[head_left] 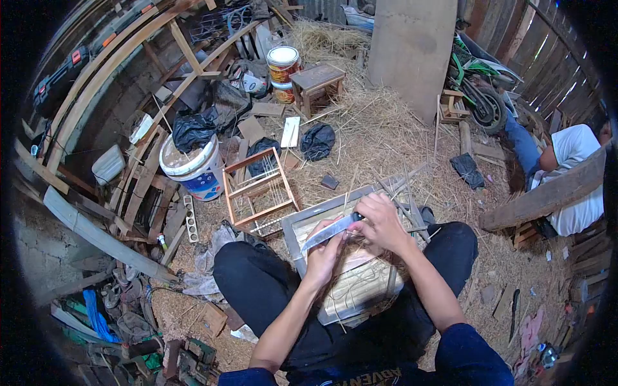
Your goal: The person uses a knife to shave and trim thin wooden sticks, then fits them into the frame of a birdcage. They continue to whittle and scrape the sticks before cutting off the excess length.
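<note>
My right hand (381,222) is closed round the dark handle of a knife (331,232), whose broad blade points left across my left hand (324,254). The fingers of my left hand are bent beneath the blade; what they hold, if anything, is hidden. Both hands are close together above a framed wooden panel (360,294) with a grey border, which lies across my lap. Thin curled strips lie on the panel below my hands. Several thin sticks (404,201) rest at its upper right corner.
A small wooden frame (261,186) and a white bucket (193,168) stand to the left. Ahead are a stool (317,78), stacked paint cans (283,64) and straw. At the right, a person in a white shirt (575,167) sits behind a wooden beam (547,201), near a green motorbike (479,90).
</note>
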`<state>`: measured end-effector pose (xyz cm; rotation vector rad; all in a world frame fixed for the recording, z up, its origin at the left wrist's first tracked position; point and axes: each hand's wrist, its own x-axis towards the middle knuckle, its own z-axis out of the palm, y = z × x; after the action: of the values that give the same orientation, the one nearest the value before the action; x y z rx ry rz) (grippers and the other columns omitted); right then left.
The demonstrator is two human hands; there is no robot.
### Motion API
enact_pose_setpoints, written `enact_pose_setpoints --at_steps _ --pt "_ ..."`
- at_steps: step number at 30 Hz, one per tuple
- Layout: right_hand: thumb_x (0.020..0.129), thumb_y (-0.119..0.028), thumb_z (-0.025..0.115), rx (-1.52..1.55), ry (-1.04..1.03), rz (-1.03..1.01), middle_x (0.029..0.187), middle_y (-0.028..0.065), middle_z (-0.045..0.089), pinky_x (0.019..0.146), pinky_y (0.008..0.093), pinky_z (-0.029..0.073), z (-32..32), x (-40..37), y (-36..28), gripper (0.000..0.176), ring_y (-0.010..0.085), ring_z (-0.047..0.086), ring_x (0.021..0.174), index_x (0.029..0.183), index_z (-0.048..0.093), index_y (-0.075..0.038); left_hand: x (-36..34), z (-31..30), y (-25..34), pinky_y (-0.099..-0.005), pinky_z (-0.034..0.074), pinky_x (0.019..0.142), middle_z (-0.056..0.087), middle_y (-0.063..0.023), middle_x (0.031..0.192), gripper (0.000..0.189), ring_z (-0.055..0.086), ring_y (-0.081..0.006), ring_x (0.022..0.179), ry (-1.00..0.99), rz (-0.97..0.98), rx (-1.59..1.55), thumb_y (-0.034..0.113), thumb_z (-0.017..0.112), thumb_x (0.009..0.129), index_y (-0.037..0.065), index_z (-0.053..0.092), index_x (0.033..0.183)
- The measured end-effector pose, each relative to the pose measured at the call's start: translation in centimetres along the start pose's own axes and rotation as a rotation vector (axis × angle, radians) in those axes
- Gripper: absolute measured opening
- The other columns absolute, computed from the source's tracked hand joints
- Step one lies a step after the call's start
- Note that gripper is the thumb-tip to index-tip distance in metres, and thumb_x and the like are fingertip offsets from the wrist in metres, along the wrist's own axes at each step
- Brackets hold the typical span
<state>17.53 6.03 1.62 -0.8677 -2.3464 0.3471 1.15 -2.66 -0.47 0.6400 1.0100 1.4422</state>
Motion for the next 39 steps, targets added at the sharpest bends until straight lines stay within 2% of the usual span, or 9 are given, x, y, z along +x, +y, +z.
enact_pose_setpoints --at_steps 4,6,8,12,21,30,33,36,39 --pt "0.092 -0.037 0.063 -0.066 0.283 0.205 0.085 0.0118 0.059 0.075 0.0406 0.041 -0.3 -0.1 2.9 0.031 0.0304 0.056 0.087 0.086 0.062 -0.006 0.8 -0.7 0.6 -0.0219 0.048 0.075 0.066 -0.003 0.093 0.02 0.059 -0.0064 0.082 -0.042 0.124 0.071 0.011 0.067 0.096 -0.003 0.065 0.111" --pt "0.1 -0.041 0.055 0.072 0.469 0.714 0.087 0.0149 0.061 0.076 0.0425 0.043 -2.4 0.0 7.4 0.039 0.0341 0.058 0.086 0.088 0.063 -0.004 -1.2 -1.0 -0.5 -0.0228 0.049 0.075 0.066 -0.0027 0.092 0.021 0.06 -0.0068 0.082 -0.139 0.126 0.189 0.011 0.067 0.097 -0.003 0.065 0.112" --pt "0.102 -0.047 0.048 0.047 0.486 0.934 0.086 0.017 0.061 0.075 0.0439 0.043 -6.5 0.2 8.7 0.049 0.0364 0.058 0.084 0.091 0.062 -0.001 -1.8 -1.6 -1.9 -0.0213 0.047 0.069 0.065 -0.0019 0.091 0.028 0.059 -0.0069 0.08 -0.179 0.139 0.243 0.015 0.066 0.098 -0.002 0.063 0.12" --pt "0.101 -0.043 0.053 -0.227 0.464 0.593 0.084 0.0163 0.06 0.075 0.0438 0.043 -5.2 -1.0 7.5 0.043 0.0346 0.058 0.083 0.094 0.062 -0.002 1.4 -2.2 0.6 -0.0165 0.037 0.057 0.059 -0.0004 0.09 0.036 0.047 -0.0034 0.068 -0.007 0.062 0.1 0.019 0.057 0.103 0.0 0.055 0.134" --pt "0.091 -0.04 0.064 0.007 0.113 0.149 0.086 0.0147 0.061 0.075 0.044 0.044 0.3 0.5 1.8 0.036 0.0332 0.057 0.082 0.092 0.063 -0.004 1.5 -2.9 0.0 -0.0183 0.032 0.051 0.056 -0.0029 0.087 0.034 0.04 -0.0035 0.064 0.051 0.005 -0.095 0.011 0.058 0.1 0.0 0.055 0.133" --pt "0.093 -0.038 0.061 0.085 -0.05 0.013 0.086 0.0156 0.056 0.077 0.0432 0.04 2.7 0.2 0.1 0.034 0.0346 0.053 0.085 0.091 0.057 -0.004 1.0 -2.1 -0.7 -0.0199 0.029 0.05 0.064 -0.0022 0.091 0.038 0.043 -0.0028 0.064 0.072 -0.052 -0.068 0.005 0.064 0.095 -0.001 0.059 0.132" --pt "0.09 -0.037 0.063 0.08 -0.046 0.001 0.084 0.0133 0.055 0.077 0.0419 0.04 2.4 0.2 0.2 0.034 0.0332 0.053 0.084 0.091 0.058 -0.004 0.8 -2.1 -0.7 -0.0208 0.042 0.061 0.067 -0.0052 0.103 0.036 0.053 -0.0046 0.074 0.072 -0.055 0.095 0.004 0.063 0.096 -0.001 0.059 0.131" --pt "0.088 -0.037 0.064 0.075 -0.031 -0.01 0.084 0.0118 0.054 0.077 0.041 0.04 2.3 0.2 0.3 0.034 0.032 0.053 0.085 0.092 0.059 -0.004 0.9 -2.1 -1.4 -0.024 0.049 0.085 0.066 -0.0087 0.12 0.034 0.061 -0.0091 0.096 0.076 -0.009 0.095 0.003 0.061 0.096 -0.001 0.058 0.13" --pt "0.088 -0.036 0.065 0.052 -0.028 -0.011 0.086 0.0113 0.056 0.078 0.0409 0.04 2.1 0.2 0.1 0.032 0.0309 0.053 0.085 0.091 0.058 -0.006 0.6 -2.0 -1.3 -0.0268 0.045 0.099 0.062 -0.0101 0.129 0.034 0.058 -0.0126 0.112 0.079 -0.04 0.097 0.002 0.059 0.097 -0.001 0.057 0.131"
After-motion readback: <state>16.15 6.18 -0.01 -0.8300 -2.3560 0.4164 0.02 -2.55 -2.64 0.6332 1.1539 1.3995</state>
